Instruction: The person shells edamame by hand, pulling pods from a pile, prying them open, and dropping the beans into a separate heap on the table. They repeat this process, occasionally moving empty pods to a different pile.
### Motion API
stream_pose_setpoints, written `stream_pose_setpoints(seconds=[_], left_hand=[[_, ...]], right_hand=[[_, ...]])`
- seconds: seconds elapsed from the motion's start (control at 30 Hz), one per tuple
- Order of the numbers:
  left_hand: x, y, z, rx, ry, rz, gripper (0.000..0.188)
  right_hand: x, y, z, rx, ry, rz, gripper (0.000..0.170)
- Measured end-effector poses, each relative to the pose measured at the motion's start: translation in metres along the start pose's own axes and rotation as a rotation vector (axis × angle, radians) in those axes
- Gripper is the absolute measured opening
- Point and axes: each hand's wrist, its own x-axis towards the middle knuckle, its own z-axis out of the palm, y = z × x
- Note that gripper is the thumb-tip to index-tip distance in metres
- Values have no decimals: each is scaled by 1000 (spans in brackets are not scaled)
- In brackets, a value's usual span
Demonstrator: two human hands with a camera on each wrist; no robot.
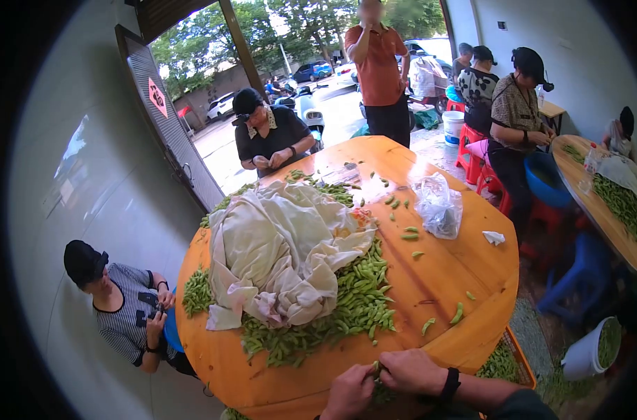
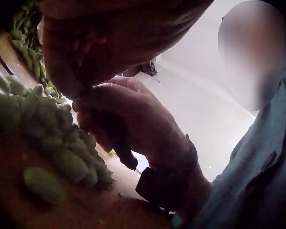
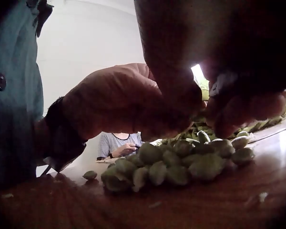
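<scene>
At the near edge of the round wooden table (image 1: 444, 308), my left hand (image 1: 351, 392) and right hand (image 1: 413, 371) meet, fingertips together. Both pinch a small green bean pod (image 1: 376, 366), mostly hidden by the fingers. In the right wrist view, my left hand (image 3: 119, 100) comes in from the left, its fingertips against the dark right hand. Below them lies a heap of shelled green beans (image 3: 167, 164), which the left wrist view also shows as a pile of beans (image 2: 43, 124) beside the hands. Farther in on the table spreads a large mound of green pods (image 1: 353, 301).
A cream cloth (image 1: 276, 245) covers the mound's middle. Loose pods, a clear plastic bag (image 1: 437, 206) and a crumpled tissue (image 1: 494, 238) lie to the right. An orange crate (image 1: 521, 357) and a white bucket (image 1: 591, 350) stand at lower right. Several people sit around; one stands beyond the table.
</scene>
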Motion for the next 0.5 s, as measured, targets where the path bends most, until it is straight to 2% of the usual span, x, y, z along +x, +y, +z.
stream_pose_setpoints(seconds=[0.17, 0.37, 0.43, 0.5], left_hand=[[-1, -10, 1, -59, -6, -45, 15], [-1, 3, 1, 8, 0, 50, 14], [-2, 6, 1, 5, -60, -75, 15], [-3, 3, 2, -12, -76, -85, 16]], right_hand=[[0, 0, 2, 63, -19, -27, 28], [1, 5, 6, 88, -59, -11, 27], [1, 7, 8, 101, -70, -3, 26], [1, 10, 11, 148, -33, -20, 24]])
